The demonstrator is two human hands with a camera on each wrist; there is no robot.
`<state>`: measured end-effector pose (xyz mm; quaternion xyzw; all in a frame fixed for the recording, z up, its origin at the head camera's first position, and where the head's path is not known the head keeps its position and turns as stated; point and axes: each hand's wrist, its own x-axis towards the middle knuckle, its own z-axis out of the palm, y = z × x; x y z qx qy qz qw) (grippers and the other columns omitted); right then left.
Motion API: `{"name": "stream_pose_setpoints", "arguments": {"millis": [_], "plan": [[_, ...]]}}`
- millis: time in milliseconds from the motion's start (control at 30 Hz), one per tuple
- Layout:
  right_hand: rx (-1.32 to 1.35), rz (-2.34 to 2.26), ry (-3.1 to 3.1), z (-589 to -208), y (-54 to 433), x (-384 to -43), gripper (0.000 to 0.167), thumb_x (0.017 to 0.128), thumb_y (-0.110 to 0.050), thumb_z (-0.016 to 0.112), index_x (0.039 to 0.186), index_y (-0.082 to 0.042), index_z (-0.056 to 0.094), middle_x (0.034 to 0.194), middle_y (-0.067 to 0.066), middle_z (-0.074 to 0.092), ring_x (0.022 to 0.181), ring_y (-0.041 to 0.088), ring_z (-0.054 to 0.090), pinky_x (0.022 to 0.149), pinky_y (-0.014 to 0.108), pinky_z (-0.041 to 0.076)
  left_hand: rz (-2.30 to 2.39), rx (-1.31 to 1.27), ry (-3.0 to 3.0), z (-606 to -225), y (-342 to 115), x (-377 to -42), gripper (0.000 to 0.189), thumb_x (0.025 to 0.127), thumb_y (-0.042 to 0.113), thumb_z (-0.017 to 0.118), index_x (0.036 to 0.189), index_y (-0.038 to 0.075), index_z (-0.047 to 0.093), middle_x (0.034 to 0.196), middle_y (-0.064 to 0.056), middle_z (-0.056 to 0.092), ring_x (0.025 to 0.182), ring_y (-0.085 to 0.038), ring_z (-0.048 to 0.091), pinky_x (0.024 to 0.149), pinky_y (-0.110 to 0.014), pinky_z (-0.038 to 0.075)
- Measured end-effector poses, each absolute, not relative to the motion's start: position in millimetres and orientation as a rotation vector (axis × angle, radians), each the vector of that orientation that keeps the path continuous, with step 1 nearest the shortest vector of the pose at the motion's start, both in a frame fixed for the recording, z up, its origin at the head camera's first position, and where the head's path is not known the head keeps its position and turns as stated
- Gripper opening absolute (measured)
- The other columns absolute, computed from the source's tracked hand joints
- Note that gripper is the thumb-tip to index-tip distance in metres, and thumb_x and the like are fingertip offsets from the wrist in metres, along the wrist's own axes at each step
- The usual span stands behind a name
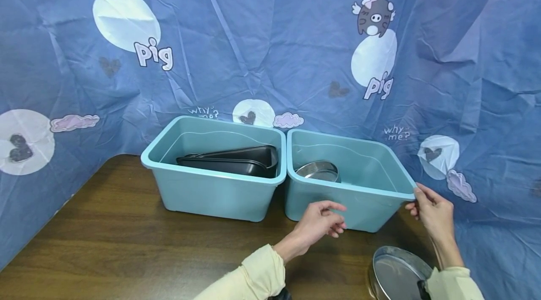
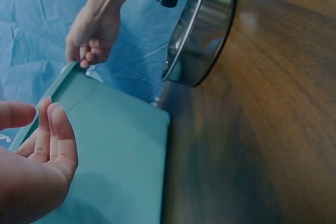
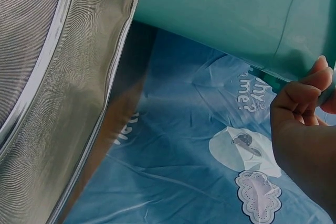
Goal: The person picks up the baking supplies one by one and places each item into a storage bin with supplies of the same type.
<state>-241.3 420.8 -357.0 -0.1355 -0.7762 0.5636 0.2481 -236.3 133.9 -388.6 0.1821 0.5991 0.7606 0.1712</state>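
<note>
My right hand (image 1: 435,211) pinches the front right corner of the rim on the right teal plastic bin (image 1: 338,206). In the right wrist view its thumb and fingers curl over that rim. My left hand (image 1: 319,222) hovers before the bin's front wall, its fingers loosely bent around nothing. Inside this bin, at the left end, lies a round metal pan (image 1: 319,171). On the table below my right wrist stands a round metal sieve (image 1: 399,274), whose fine mesh shows close up in the right wrist view.
A second teal bin (image 1: 215,196) stands directly left of the first, holding black baking pans (image 1: 236,161). Both are on a brown wooden table (image 1: 105,239). A blue printed cloth (image 1: 262,42) hangs behind the table and down its right side.
</note>
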Motion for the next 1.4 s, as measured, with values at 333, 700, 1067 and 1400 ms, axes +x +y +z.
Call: {"name": "stream_pose_setpoints", "arguments": {"millis": [333,700,1067,1400], "plan": [[-0.329,1.580,-2.069,-357.6,419.8,-241.5,0.044,0.107,-0.012,0.053,0.142,0.015,0.050,0.055,-0.008,0.063,0.045,0.002,0.056,0.043,0.016,0.044,2.137,0.487,1.688,-402.4,139.9,-230.4,0.025,0.093,-0.001,0.063,0.116,0.000,0.072,0.078,-0.003,0.070,0.066,-0.009,0.063,0.065,-0.023,0.056],[-0.339,1.561,-2.098,-357.3,421.7,-241.2,0.045,0.108,-0.014,0.053,0.143,0.015,0.050,0.056,-0.009,0.063,0.045,0.001,0.056,0.043,0.016,0.044,2.125,0.471,1.658,-417.5,148.7,-220.3,0.022,0.092,-0.002,0.063,0.111,0.000,0.073,0.076,-0.002,0.069,0.065,-0.009,0.062,0.063,-0.021,0.055],[-0.344,1.538,-2.119,-358.5,423.4,-242.6,0.046,0.108,-0.016,0.053,0.143,0.014,0.051,0.057,-0.009,0.063,0.046,0.002,0.056,0.044,0.016,0.045,2.100,0.461,1.645,-427.6,155.9,-212.9,0.022,0.091,-0.003,0.062,0.109,0.001,0.073,0.074,-0.002,0.068,0.064,-0.008,0.062,0.062,-0.021,0.055],[-0.348,1.582,-2.094,-357.6,422.8,-242.3,0.046,0.108,-0.015,0.053,0.143,0.013,0.050,0.057,-0.008,0.063,0.046,0.003,0.056,0.044,0.017,0.045,2.094,0.465,1.637,-435.2,162.6,-205.5,0.022,0.090,-0.004,0.063,0.108,0.002,0.072,0.074,-0.002,0.069,0.062,-0.008,0.061,0.060,-0.020,0.054]]}}
